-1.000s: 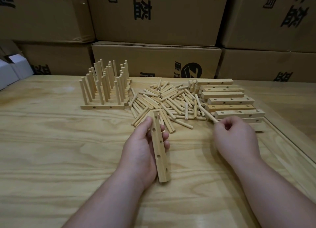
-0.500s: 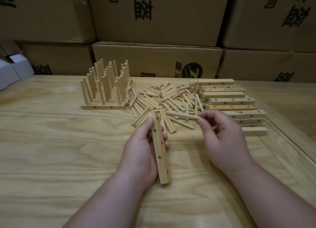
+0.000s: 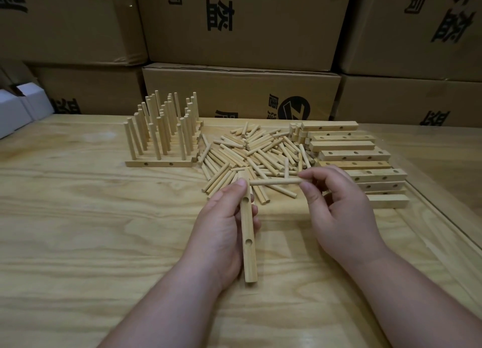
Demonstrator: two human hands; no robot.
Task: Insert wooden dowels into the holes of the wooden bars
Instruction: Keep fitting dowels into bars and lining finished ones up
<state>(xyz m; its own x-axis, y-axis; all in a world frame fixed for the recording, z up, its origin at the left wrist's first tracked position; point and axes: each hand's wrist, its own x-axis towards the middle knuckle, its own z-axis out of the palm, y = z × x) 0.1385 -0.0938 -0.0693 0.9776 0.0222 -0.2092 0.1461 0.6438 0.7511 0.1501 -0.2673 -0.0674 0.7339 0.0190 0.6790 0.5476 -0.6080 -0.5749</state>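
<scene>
Pale wooden bench (image 3: 78,230) under both hands. Nearest its front edge, left hand (image 3: 221,225), grip curled around a drilled bar (image 3: 247,238) held lengthwise, holes facing up. Right hand (image 3: 336,204), grip pinching one dowel (image 3: 275,182) by its end, level and crosswise, tip just beside the bar's far end. Likely trouble: dowel meeting the hole askew and jamming, or slipping from so light a pinch. Farther back, loose dowels (image 3: 250,152) mid-bench, empty bars (image 3: 352,154) toward the right edge, finished bars (image 3: 161,139) left, cardboard boxes (image 3: 240,92) beyond.

Head cam, looks fwd/down, close over table (image 3: 78,217).
</scene>
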